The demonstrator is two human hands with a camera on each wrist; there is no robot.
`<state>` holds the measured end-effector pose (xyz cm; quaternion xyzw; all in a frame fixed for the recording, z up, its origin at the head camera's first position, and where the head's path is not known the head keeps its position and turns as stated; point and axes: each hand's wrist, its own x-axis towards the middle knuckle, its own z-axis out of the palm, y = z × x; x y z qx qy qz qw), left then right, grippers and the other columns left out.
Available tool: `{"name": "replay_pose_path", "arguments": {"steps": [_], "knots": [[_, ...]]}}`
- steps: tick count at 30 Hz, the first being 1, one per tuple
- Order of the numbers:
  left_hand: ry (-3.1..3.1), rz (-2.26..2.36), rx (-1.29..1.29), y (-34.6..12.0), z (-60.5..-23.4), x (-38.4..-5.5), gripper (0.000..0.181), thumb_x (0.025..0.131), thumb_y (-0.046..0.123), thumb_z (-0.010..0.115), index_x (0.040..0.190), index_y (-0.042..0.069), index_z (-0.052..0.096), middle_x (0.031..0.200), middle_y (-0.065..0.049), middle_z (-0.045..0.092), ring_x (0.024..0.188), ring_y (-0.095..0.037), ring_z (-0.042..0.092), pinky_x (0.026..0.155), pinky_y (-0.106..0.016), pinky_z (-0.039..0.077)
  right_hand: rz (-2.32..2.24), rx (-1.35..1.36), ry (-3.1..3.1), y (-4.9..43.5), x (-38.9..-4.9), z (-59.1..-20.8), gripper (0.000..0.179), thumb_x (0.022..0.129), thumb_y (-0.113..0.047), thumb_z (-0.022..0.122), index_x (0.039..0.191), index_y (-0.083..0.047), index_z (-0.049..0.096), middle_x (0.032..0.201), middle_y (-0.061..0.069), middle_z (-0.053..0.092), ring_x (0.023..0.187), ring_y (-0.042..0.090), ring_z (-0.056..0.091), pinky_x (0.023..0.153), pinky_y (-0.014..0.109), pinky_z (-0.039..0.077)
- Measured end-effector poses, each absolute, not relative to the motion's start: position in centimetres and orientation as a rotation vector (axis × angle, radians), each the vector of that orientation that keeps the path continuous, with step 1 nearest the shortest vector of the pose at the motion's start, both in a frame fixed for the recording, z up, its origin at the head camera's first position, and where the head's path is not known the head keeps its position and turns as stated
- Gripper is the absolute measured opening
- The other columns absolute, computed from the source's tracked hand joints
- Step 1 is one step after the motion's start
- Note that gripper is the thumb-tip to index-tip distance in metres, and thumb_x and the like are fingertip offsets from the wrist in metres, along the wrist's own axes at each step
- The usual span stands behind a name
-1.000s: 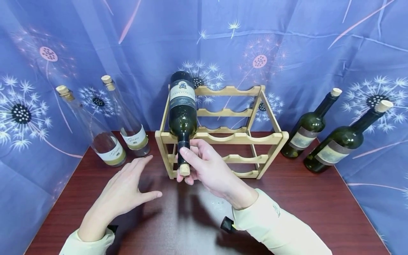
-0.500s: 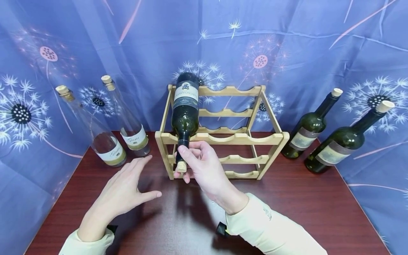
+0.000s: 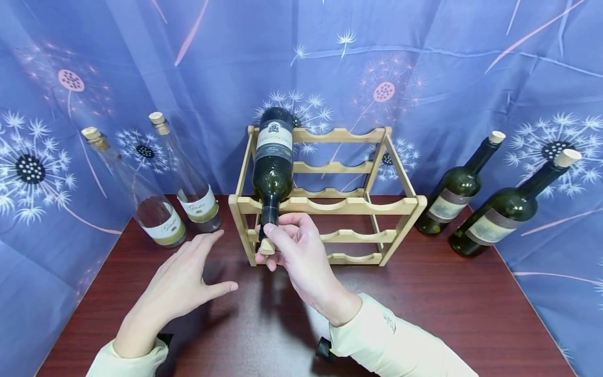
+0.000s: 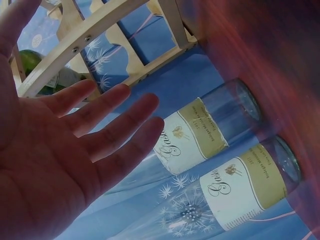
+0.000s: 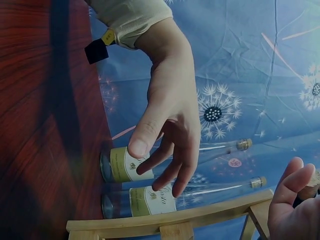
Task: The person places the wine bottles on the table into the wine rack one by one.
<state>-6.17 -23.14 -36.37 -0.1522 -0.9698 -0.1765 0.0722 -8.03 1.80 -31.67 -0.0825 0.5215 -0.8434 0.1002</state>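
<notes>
A dark green wine bottle (image 3: 273, 173) with a white and grey label lies along the top tier of the wooden wine rack (image 3: 325, 205), at its left end. Its base points to the curtain and its corked neck toward me. My right hand (image 3: 306, 262) grips that neck between thumb and fingers, just behind the cork (image 3: 267, 246). Some fingers are hidden under the neck. To the left, my left hand (image 3: 181, 280) hovers over the table with fingers extended and thumb spread, holding nothing. The left wrist view shows its bare palm (image 4: 45, 165) beside the rack.
Two clear corked bottles (image 3: 200, 201) (image 3: 162, 222) stand at the left, near my left hand. On the right are two upright dark green corked bottles (image 3: 452, 193) (image 3: 501, 214). A blue dandelion-print curtain (image 3: 330, 68) hangs close behind the rack on the reddish-brown table (image 3: 235, 340).
My right hand has brought the bottle slightly right and down onto the rack's left top notches, then moved a little lower along the neck. The left hand has stayed in place.
</notes>
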Motion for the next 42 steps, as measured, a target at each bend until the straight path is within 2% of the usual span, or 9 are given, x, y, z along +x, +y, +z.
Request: {"name": "replay_pose_path", "arguments": {"steps": [11,18,22,26,30,32,37,42], "knots": [[-2.908,-0.583,-0.227,-23.6,-35.9,-6.4,0.091,0.089,0.057,0.081,0.156,0.006,0.047,0.145,-0.021,0.058,0.129,-0.043,0.058,0.093,-0.066,0.051,-2.451,-0.283,1.573,2.4,-8.0,-32.0,0.025,0.107,-0.013,0.063,0.12,-0.007,0.042,0.093,0.007,0.072,0.072,0.021,0.076,0.057,0.026,0.054],[-2.849,-0.619,-0.18,-23.5,-35.9,-6.3,0.089,0.089,0.053,0.083,0.156,0.006,0.048,0.143,-0.022,0.058,0.129,-0.044,0.058,0.091,-0.068,0.051,-2.358,-0.287,1.804,3.8,-7.4,-32.8,0.027,0.106,-0.017,0.065,0.122,-0.005,0.048,0.111,0.012,0.068,0.085,0.025,0.073,0.065,0.03,0.057],[-2.817,-0.63,-0.17,-23.5,-36.0,-6.3,0.088,0.088,0.052,0.083,0.155,0.005,0.048,0.143,-0.022,0.058,0.13,-0.043,0.057,0.093,-0.068,0.05,-2.281,-0.408,1.973,5.0,-7.0,-33.4,0.026,0.106,-0.014,0.063,0.126,-0.003,0.051,0.12,0.016,0.068,0.091,0.024,0.074,0.071,0.031,0.057],[-2.775,-0.638,-0.158,-23.6,-36.1,-6.3,0.087,0.088,0.049,0.084,0.153,0.003,0.049,0.144,-0.022,0.058,0.131,-0.043,0.056,0.097,-0.067,0.049,-2.203,-0.562,2.126,6.3,-6.6,-34.1,0.031,0.103,-0.008,0.065,0.13,0.001,0.053,0.122,0.019,0.067,0.1,0.027,0.072,0.083,0.032,0.057],[-2.73,-0.652,-0.126,-23.5,-36.0,-6.3,0.084,0.087,0.042,0.086,0.151,0.0,0.05,0.141,-0.024,0.059,0.13,-0.045,0.056,0.097,-0.067,0.048,-2.116,-0.703,2.302,7.6,-6.4,-35.0,0.037,0.099,-0.005,0.07,0.133,0.001,0.056,0.122,0.014,0.068,0.106,0.029,0.07,0.089,0.033,0.057],[-2.712,-0.659,-0.095,-23.5,-35.9,-6.4,0.083,0.087,0.039,0.086,0.15,-0.001,0.05,0.14,-0.025,0.059,0.129,-0.045,0.056,0.096,-0.068,0.047,-2.067,-0.757,2.39,8.3,-6.3,-35.5,0.04,0.097,-0.006,0.073,0.134,-0.001,0.057,0.122,0.008,0.069,0.108,0.026,0.069,0.087,0.035,0.057],[-2.658,-0.699,0.0,-23.5,-35.7,-6.4,0.082,0.088,0.039,0.085,0.15,-0.001,0.05,0.138,-0.027,0.059,0.126,-0.046,0.057,0.093,-0.07,0.047,-1.92,-0.883,2.575,10.1,-6.1,-36.4,0.049,0.094,-0.009,0.079,0.14,-0.01,0.06,0.125,-0.003,0.068,0.116,0.025,0.066,0.096,0.041,0.054],[-2.539,-0.765,0.053,-23.4,-35.9,-6.7,0.08,0.085,0.032,0.088,0.148,-0.001,0.052,0.137,-0.025,0.058,0.125,-0.045,0.056,0.097,-0.065,0.045,-1.692,-1.038,2.759,12.1,-6.2,-37.1,0.059,0.092,-0.018,0.083,0.146,-0.017,0.057,0.135,-0.004,0.064,0.124,0.021,0.062,0.106,0.041,0.048]]}}
